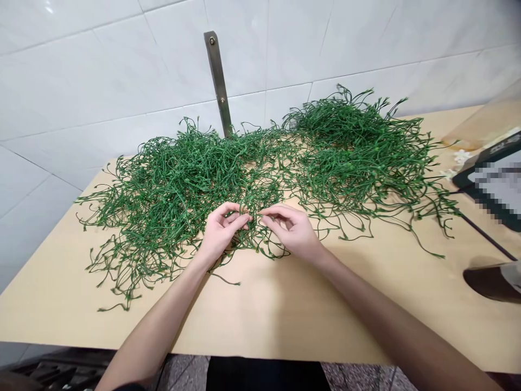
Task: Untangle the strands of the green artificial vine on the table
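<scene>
Thin green artificial stems [191, 168] with small star-shaped tips lie tangled in a wide heap on the table. A second heap of the same stems [358, 146] spreads to the right and joins the first. At the near edge between them, my left hand [222, 228] pinches a green stem between thumb and fingers. Just to its right, my right hand [295, 231] has thumb and forefinger closed on a stem end. A small gap separates the fingertips, with loose stems around and under them. Exactly which strands are held is hard to make out.
The light wood table [252, 326] runs up to a white tiled wall [122, 65]. A metal bracket [218, 81] stands against the wall behind the stems. At the right are a dark-framed tablet-like device [484, 174], a dark cup [490, 282] and small white pieces [462, 157].
</scene>
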`<state>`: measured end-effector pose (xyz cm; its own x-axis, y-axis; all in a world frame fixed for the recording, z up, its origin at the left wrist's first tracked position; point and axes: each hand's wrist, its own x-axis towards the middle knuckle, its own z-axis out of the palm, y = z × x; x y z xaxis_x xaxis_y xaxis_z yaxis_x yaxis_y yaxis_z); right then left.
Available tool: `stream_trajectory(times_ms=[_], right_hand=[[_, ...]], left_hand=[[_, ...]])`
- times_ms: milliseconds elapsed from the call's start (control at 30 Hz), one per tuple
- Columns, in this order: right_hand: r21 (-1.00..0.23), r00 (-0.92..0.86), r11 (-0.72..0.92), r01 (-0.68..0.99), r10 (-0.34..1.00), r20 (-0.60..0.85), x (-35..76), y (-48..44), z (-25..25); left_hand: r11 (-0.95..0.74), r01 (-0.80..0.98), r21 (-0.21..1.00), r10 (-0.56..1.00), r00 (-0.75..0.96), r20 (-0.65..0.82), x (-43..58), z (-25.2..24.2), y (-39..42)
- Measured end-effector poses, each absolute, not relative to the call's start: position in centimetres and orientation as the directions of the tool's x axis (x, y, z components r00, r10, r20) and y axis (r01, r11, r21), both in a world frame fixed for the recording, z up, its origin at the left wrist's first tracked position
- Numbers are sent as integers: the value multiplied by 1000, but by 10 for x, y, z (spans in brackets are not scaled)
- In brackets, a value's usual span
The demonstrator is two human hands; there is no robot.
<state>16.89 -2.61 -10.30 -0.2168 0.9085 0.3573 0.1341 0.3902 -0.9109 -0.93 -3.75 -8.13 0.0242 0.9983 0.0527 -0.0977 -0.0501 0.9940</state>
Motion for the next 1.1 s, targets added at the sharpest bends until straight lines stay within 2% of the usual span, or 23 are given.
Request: stream_trajectory(times_ms=[167,300,367,600,700,800,1100], right_hand=[[-967,-115,199,-162,969,219,167,-24,-100],[-928,-121,91,-362,982,143,172,-19,-95],[-913,-154,57,-405,980,129,175,-18,-93],[-934,-323,49,-354,931,171,174,-23,-92],[-957,-391,19,-290,910,137,170,-28,-93],[-974,-394,39,-225,910,127,165,-32,-96],[-973,-273,207,-101,935,227,161,-35,-93]], left_hand=[[-39,-68,997,997,58,43,-9,-81,-38],[-27,-67,997,997,71,32,-9,-80,-39],[-37,-66,997,998,55,40,-10,-79,-40],[-23,-63,998,995,99,29,-13,-80,-41],[-33,-40,999,995,94,37,-12,-79,-42],[-25,-15,1000,995,93,27,-10,-79,-43],[11,-22,1000,981,196,-7,-8,-78,-43]])
